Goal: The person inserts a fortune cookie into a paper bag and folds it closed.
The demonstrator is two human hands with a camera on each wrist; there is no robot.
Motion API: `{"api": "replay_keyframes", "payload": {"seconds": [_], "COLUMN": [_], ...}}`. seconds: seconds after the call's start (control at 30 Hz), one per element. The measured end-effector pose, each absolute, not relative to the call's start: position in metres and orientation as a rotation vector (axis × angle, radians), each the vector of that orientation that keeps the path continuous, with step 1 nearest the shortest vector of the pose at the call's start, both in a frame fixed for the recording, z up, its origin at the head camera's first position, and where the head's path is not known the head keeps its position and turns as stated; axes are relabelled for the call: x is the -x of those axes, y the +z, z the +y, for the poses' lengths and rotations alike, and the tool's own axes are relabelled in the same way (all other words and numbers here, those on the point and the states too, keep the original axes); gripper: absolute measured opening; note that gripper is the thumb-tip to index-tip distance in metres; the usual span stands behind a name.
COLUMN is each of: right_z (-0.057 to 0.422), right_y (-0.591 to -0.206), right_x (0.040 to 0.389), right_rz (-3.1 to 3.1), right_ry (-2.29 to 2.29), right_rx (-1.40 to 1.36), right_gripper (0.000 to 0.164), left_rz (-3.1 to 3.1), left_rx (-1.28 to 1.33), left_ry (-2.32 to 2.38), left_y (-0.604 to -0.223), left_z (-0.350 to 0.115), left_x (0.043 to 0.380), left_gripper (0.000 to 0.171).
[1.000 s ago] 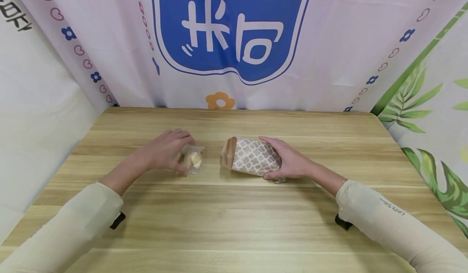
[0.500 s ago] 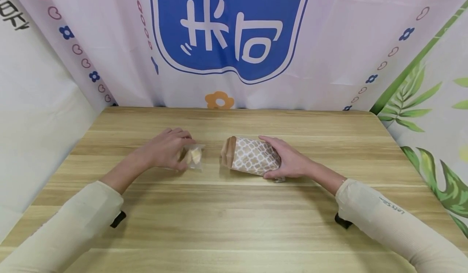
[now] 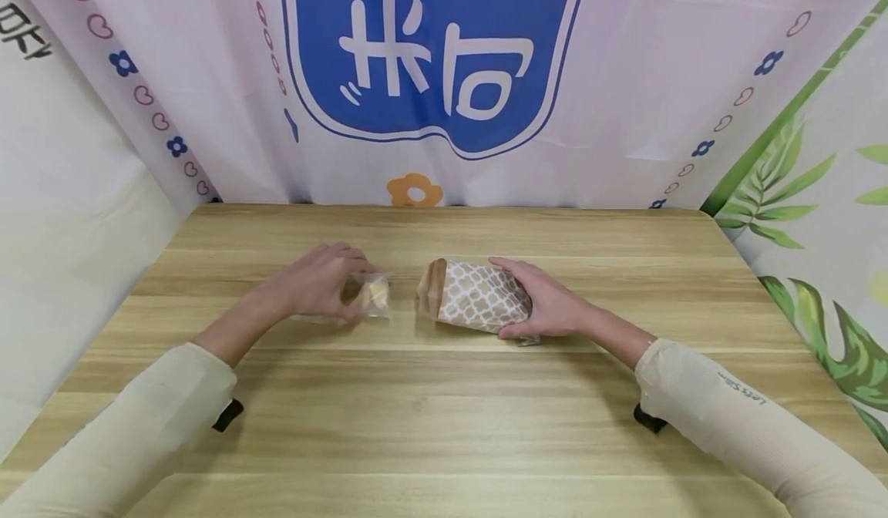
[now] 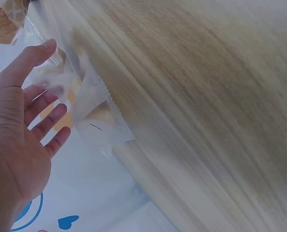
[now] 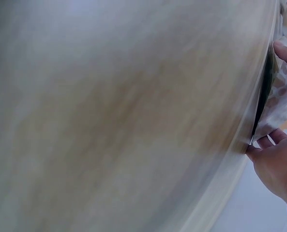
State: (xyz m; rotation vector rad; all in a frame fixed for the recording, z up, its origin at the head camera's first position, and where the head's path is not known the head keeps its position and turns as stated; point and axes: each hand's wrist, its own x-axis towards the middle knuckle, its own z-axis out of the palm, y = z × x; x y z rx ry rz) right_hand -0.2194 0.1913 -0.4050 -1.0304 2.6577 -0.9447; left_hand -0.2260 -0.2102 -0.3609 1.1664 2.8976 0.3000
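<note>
Currently left hand (image 3: 319,283) curled round clear, pale-yellow-filled plastic packet (image 3: 378,296); right hand (image 3: 553,301) clamped on oblong, white-latticed brown paper bag (image 3: 479,296).

Near the tabletop's (image 3: 430,418) back edge, the plastic packet (image 3: 378,294) at my left hand (image 3: 321,280) is left of the paper bag (image 3: 479,296) at my right hand (image 3: 549,301); behind hangs the curtain (image 3: 624,109).

On the right sleeve (image 3: 756,433), the small lettering "LetsSlim" (image 3: 741,388) can be read, while the large white characters (image 3: 391,48) on the backdrop's blue badge (image 3: 432,113) and dark, cut-off characters (image 3: 24,31) on white cloth (image 3: 76,140), far left, cannot be read with certainty.
</note>
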Motion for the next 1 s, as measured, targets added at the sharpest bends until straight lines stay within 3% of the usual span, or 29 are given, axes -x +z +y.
{"api": "replay_keyframes", "payload": {"seconds": [1.0], "right_z": [0.190], "right_y": [-0.404], "right_x": [0.219], "right_rz": [2.659], "right_ry": [-0.951], "right_rx": [1.061], "right_gripper": [0.111], "left_rz": [2.808], "left_rx": [-1.132], "left_ry": [0.767], "left_y": [-0.342], "left_z": [-0.190], "left_x": [0.225], "left_gripper": [0.062]}}
